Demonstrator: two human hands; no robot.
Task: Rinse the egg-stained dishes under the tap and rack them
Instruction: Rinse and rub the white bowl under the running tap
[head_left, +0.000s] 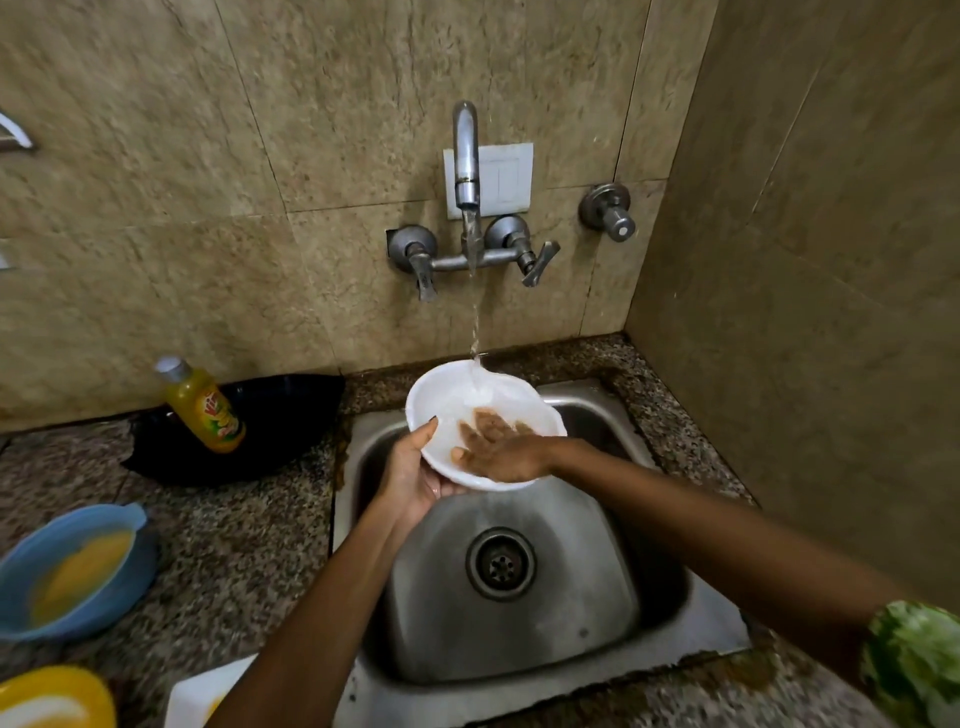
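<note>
Two hands are working over the sink: the left hand is gripping the white bowl by its rim under the tap, while the right hand is rubbing inside with flat fingers. Best keep the bowl tilted so water is draining.

Beige marble-patterned wall tiles meet in a corner at right. Speckled granite countertop below. White switch plate mounted on wall.

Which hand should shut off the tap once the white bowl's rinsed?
Probably right. The right hand lies open inside the white bowl, holding nothing; the left hand grips its rim.
</note>
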